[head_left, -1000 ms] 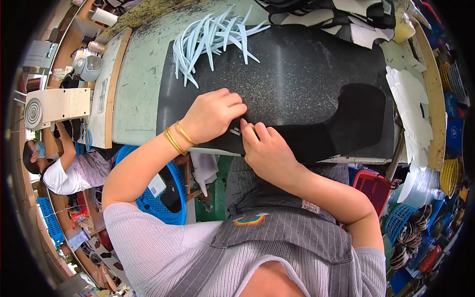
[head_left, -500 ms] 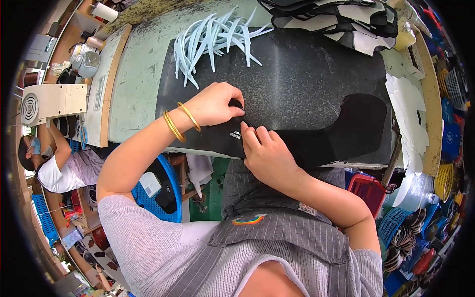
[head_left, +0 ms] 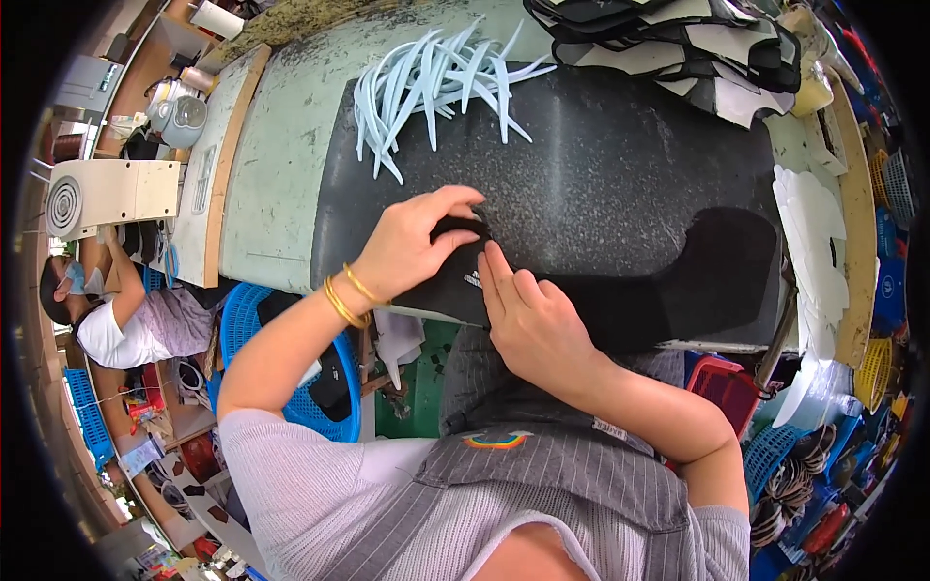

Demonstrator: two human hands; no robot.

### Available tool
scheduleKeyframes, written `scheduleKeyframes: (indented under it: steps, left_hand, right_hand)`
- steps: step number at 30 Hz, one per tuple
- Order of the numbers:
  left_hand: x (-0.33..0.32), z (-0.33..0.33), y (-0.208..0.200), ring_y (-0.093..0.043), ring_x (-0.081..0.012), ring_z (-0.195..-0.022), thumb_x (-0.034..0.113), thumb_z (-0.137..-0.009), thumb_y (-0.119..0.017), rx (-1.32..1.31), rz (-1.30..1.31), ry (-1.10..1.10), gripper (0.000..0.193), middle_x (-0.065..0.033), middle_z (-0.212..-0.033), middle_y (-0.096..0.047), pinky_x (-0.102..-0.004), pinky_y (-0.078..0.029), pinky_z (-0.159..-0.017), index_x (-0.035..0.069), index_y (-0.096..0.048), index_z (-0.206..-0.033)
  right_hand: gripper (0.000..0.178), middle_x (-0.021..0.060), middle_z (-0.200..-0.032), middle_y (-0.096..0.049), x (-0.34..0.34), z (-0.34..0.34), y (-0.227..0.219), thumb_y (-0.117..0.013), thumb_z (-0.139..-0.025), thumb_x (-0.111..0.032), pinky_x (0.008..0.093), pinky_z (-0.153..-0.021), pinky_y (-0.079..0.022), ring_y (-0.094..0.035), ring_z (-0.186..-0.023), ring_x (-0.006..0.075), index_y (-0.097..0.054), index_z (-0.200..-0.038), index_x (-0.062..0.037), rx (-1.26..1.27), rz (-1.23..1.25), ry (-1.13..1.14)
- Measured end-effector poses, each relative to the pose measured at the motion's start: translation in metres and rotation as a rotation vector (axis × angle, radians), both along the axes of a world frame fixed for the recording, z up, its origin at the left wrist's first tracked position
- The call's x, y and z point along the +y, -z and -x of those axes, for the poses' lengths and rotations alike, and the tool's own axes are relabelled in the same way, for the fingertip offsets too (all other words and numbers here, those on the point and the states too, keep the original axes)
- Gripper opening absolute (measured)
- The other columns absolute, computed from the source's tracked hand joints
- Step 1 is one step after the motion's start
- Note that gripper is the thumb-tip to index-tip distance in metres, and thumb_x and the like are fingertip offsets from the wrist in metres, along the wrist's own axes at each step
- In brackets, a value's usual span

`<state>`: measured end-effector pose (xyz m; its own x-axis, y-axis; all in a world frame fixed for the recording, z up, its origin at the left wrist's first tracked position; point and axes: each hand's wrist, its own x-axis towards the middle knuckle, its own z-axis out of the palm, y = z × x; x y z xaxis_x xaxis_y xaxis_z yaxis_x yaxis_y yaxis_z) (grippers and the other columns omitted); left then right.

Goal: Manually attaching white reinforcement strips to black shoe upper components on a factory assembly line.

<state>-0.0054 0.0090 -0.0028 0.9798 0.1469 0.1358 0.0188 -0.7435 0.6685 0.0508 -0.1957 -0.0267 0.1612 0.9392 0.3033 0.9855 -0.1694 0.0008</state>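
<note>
A black, curved piece of sheet material (head_left: pixel 722 281) lies along the near edge of a dark speckled board (head_left: pixel 581 165), with small white print near its middle. My left hand (head_left: pixel 412 242), gold bangles on its wrist, hovers at the piece's upper edge, thumb and forefinger spread. Against that same edge, my right hand (head_left: pixel 538 324) rests on the piece with fingers stretched out. Neither grips anything that I can see. Farther back on the board is a loose heap of pale blue strips (head_left: pixel 431 87).
Black-and-white cut pieces (head_left: pixel 697 58) are stacked at the back right. White shaped sheets (head_left: pixel 814 252) hang by the table's right end. A blue basket (head_left: pixel 349 412) stands below on the left, a red one (head_left: pixel 722 387) on the right. Another person (head_left: pixel 145 320) works at far left.
My left thumb and forefinger, closed together at the edge before, have come apart. The right hand's fingers have straightened on the piece. The whole view has shifted slightly.
</note>
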Motion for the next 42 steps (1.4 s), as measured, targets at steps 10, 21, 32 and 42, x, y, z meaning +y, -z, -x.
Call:
scheduleKeyframes:
  steps: [10, 21, 32, 42]
  left_hand:
    - [0.002, -0.008, 0.004, -0.063, -0.0081, -0.082, 0.007, -0.075, -0.08, 0.204, 0.363, -0.341, 0.042, -0.0067, -0.088, -0.071, -0.0241, -0.051, -0.074, 0.003, -0.06, -0.112]
    - [0.02, -0.017, 0.007, -0.059, -0.0263, -0.078, 0.015, -0.067, -0.081, 0.053, -0.179, -0.182, 0.035, -0.0082, -0.084, -0.057, -0.0362, -0.049, -0.068, 0.007, -0.059, -0.094]
    - [-0.065, 0.052, 0.002, -0.047, -0.0392, -0.13, 0.029, -0.074, -0.077, -0.038, -0.348, -0.035, 0.068, -0.0225, -0.139, -0.049, -0.044, -0.04, -0.109, -0.01, -0.054, -0.126]
    - [-0.084, 0.047, 0.007, -0.046, -0.0354, -0.133, 0.017, -0.071, -0.076, -0.014, -0.399, 0.181, 0.065, -0.0174, -0.142, -0.049, -0.052, -0.035, -0.111, -0.004, -0.053, -0.129]
  right_hand:
    - [0.083, 0.0238, -0.141, -0.048, 0.014, -0.002, -0.011, -0.073, -0.064, -0.031, 0.0226, -0.061, -0.047, -0.051, -0.079, 0.0169, -0.05, -0.132, 0.0109, 0.225, 0.144, 0.022]
    - [0.081, 0.0096, -0.149, -0.043, 0.027, -0.005, -0.023, -0.074, -0.065, -0.024, 0.0258, -0.062, -0.05, -0.051, -0.075, 0.019, -0.048, -0.138, 0.0003, 0.238, 0.277, -0.079]
    - [0.042, 0.0166, -0.12, -0.063, -0.05, -0.018, -0.015, -0.062, -0.072, -0.009, 0.0393, -0.092, -0.052, -0.058, -0.109, 0.0311, -0.065, -0.112, 0.0043, 0.239, -0.021, -0.127]
    - [0.03, 0.0128, -0.107, -0.071, -0.083, -0.063, -0.034, -0.068, -0.072, 0.0, 0.0391, -0.091, -0.056, -0.069, -0.102, 0.026, -0.069, -0.102, -0.0001, 0.294, 0.014, -0.189]
